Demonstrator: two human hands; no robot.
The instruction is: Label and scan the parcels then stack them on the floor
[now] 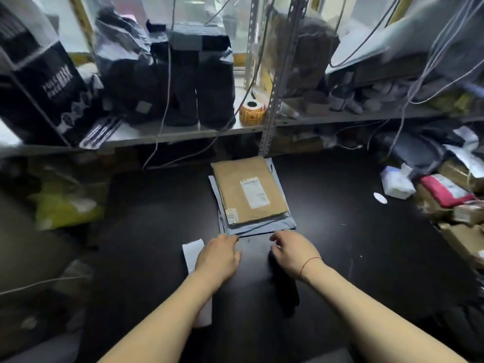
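Observation:
A brown parcel [248, 192] with a white shipping label [254, 192] lies on top of a stack of grey-blue mailers [262, 226] on the black table [340, 231]. My left hand [218, 256] hovers just in front of the stack, fingers loosely bent, above a white paper strip [192, 251] that runs under my forearm. My right hand [290, 254] is to the right of it, fingers loosely curled, over a black object [286, 292] lying on the table. Neither hand visibly holds anything.
A metal shelf [183, 132] behind the table carries black bagged goods [167, 82], a black box [44, 93] and an orange label roll [252, 112]. Parcels and wrapped goods [445, 192] pile at the right edge. A yellow bag [68, 203] sits at left. Cables hang down.

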